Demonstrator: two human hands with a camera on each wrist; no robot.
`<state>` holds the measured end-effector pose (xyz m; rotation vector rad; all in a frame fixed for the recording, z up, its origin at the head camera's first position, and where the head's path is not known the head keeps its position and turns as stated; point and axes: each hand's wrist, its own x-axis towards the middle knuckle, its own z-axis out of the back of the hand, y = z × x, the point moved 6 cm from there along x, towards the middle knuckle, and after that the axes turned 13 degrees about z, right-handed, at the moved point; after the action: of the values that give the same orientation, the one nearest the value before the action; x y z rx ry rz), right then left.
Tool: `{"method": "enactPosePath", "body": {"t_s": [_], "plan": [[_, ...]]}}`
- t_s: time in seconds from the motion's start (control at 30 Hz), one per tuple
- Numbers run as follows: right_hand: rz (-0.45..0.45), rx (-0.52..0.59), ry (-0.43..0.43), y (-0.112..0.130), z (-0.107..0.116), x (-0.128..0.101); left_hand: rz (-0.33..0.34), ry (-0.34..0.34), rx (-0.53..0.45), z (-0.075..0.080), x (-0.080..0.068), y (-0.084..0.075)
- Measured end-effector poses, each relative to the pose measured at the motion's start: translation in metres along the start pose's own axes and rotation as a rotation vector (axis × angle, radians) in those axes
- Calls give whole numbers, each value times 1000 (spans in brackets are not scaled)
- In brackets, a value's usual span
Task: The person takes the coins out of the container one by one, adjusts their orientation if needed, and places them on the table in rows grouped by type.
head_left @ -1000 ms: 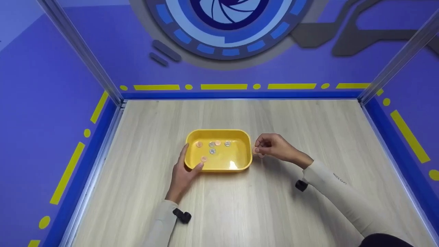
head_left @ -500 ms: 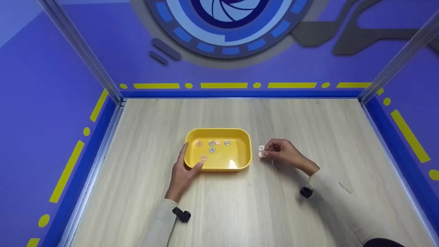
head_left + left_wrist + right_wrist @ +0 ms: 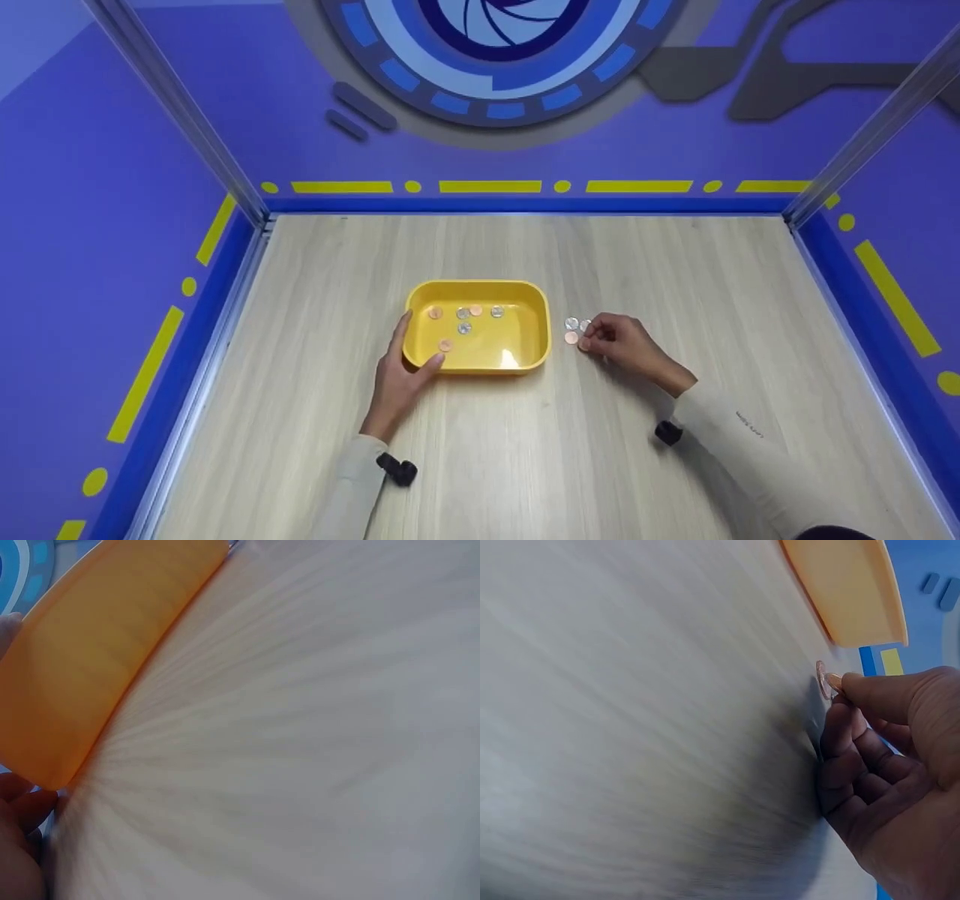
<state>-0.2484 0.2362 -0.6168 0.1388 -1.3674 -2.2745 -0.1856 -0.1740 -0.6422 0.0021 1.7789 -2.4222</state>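
A: Showed what at the right hand (image 3: pixel 634 351)?

B: Pinched a near-right copper coin (image 3: pixel 584 344) between thumb and fingertip, with other fingers curled in; located just right of the yellow tray (image 3: pixel 525 330). Formed a close group of four with a far-left silver coin (image 3: pixel 571 324), a half-covered silver coin (image 3: pixel 586 325) and a loose copper coin (image 3: pixel 571 338). Could not tell whether raised clear of the table (image 3: pixel 480 465).

A: Called for what in good handling?

B: Required, in judgement, a light pinch at the coin's edge and fingertips kept off the neighbours. Risked, perhaps, nudging the loose copper coin with any sideways drag.

A: Did what with the left hand (image 3: pixel 397 379)?

B: Gripped the near-left corner of the yellow tray, with thumb at the near rim and fingers spread along the left wall. Served, presumably, as a steady.

A: Contained what inside?

B: Held along the far half, left to right, a leftmost copper coin (image 3: pixel 435 313), a left silver coin (image 3: pixel 463 313), a middle copper coin (image 3: pixel 475 310) just beside, and a right silver coin (image 3: pixel 497 311). Held nearer a central silver coin (image 3: pixel 464 328) and, close by the thumb, a near-left copper coin (image 3: pixel 445 346).
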Motion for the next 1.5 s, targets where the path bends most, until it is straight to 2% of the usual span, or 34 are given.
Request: {"method": "enactPosePath", "body": {"t_s": [0.27, 0.5, 0.67, 0.83, 1.03, 1.23, 1.37, 1.5], "plan": [[1, -36, -71, -7, 1, 0, -9, 9, -13, 0, 0, -1], [-13, -134, -74, -4, 1, 2, -11, 17, -10, 0, 2, -2], [-29, -152, -106, -8, -1, 1, -20, 20, -18, 0, 4, -2], [-5, -165, -124, -8, -3, 0, -6, 17, -15, 1, 3, 0], [26, -154, -133, -7, -2, -3, 3, 21, -5, -1, 3, 1], [-1, -124, -134, -1, -2, -6, 12, 26, 10, -3, 3, 2], [-4, -96, -124, 9, -2, 0, 6, 23, 4, -2, 3, 2], [30, -86, -106, 21, -3, 10, 6, 18, -2, 0, 1, 3]]}}
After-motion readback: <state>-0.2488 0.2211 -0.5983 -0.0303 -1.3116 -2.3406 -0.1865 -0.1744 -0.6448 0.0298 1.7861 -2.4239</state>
